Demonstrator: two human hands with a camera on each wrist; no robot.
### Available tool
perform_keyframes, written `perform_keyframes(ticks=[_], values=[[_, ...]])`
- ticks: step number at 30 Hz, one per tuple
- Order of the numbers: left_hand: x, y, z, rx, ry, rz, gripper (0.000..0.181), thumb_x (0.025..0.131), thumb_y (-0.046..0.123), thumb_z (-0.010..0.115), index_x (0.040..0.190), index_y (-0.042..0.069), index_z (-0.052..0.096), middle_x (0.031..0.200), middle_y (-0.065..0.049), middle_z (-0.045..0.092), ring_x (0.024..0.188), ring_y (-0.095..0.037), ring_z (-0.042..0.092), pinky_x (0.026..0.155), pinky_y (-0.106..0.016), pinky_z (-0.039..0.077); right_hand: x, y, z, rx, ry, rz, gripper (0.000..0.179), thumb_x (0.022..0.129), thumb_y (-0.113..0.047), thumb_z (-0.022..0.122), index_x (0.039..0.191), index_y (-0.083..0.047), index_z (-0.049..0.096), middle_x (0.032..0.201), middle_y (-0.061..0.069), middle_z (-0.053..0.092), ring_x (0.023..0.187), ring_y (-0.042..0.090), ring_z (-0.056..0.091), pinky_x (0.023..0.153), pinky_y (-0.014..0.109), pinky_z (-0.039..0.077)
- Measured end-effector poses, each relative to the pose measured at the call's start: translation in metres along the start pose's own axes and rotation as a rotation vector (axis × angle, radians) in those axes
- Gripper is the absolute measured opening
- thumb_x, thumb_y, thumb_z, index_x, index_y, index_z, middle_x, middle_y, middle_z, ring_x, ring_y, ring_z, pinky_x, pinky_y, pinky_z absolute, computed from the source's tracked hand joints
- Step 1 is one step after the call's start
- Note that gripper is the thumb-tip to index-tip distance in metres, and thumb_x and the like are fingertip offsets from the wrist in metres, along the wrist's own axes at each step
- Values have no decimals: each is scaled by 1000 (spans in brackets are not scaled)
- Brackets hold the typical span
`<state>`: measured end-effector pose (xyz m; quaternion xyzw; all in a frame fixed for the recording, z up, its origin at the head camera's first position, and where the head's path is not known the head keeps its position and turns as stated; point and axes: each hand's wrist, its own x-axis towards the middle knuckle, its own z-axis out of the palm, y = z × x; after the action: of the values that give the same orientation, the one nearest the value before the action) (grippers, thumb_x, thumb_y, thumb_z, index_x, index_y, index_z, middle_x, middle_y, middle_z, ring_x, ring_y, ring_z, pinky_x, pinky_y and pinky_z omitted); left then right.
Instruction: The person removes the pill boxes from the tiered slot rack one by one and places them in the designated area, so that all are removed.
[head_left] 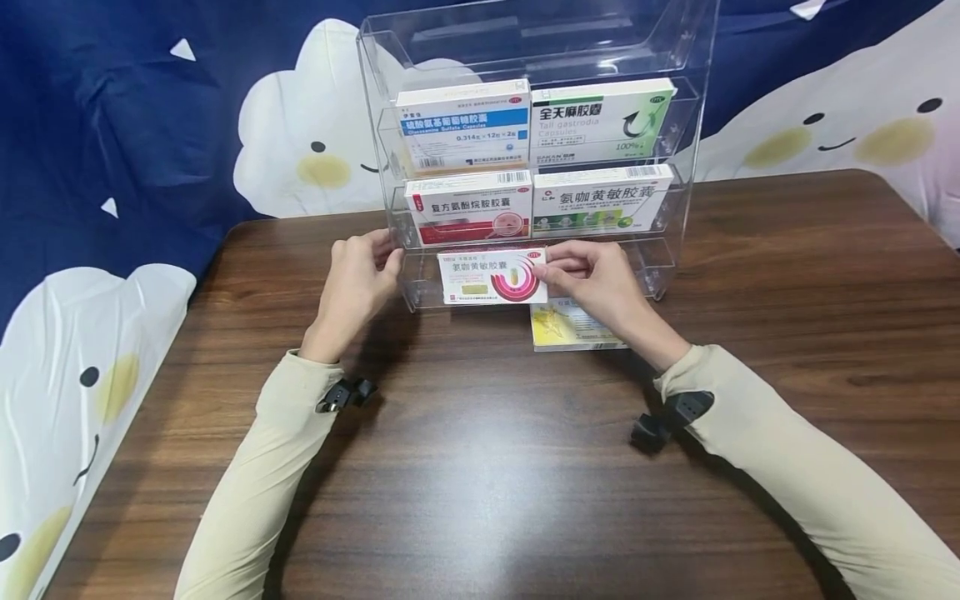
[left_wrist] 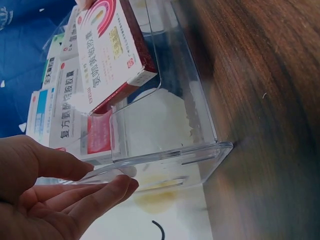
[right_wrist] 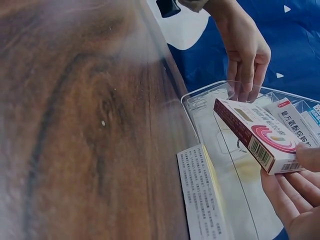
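My right hand (head_left: 603,283) pinches the right end of a white medicine box (head_left: 480,282) with pink arcs, thumb on its front and fingers behind. This box is at the bottom tier of a clear display rack (head_left: 540,50); the left wrist view shows it tilted, with a dark red side. My left hand (head_left: 358,279) grips the rack's left side panel, the thumb and fingers on either side of the clear edge (left_wrist: 150,159). Below the right hand, a yellow and white box (head_left: 558,329) is on the table by the rack's front, partly hidden by that hand and wrist.
The middle tiers hold a blue-banded box (head_left: 465,125), a green-edged box (head_left: 600,125), a red and white box (head_left: 472,212) and a green and white box (head_left: 600,204). A wooden table (head_left: 465,467) lies below; a patterned blue cloth (head_left: 135,100) hangs behind.
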<state>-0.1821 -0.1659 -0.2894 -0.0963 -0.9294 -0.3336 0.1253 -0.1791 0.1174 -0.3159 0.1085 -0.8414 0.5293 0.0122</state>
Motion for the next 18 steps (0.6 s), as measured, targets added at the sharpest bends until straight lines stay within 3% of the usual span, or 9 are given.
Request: perform_keyframes(ticks=[5, 13, 18], values=[[0, 1, 0, 2, 2, 6, 31, 91, 3, 55, 117, -12, 63, 108, -23, 68, 102, -29, 67, 89, -39, 53, -3, 0, 0, -24, -16, 27, 28, 86, -19, 74, 105, 2, 71, 99, 18, 72, 76, 0, 64, 70, 17, 52], [0, 0, 1, 3, 9, 8, 31, 91, 3, 56, 117, -11, 63, 107, -23, 68, 102, -29, 67, 89, -39, 53, -7, 0, 2, 89, -61, 56, 27, 86, -14, 73, 104, 6, 69, 97, 20, 71, 69, 1, 67, 65, 20, 56], [-1, 1, 0, -3, 7, 5, 32, 91, 3, 55, 118, -12, 62, 109, -24, 67, 102, -30, 67, 89, -40, 53, -9, 0, 2, 82, -69, 51, 27, 86, -16, 74, 103, 5, 70, 92, 17, 73, 68, 3, 67, 61, 20, 54]])
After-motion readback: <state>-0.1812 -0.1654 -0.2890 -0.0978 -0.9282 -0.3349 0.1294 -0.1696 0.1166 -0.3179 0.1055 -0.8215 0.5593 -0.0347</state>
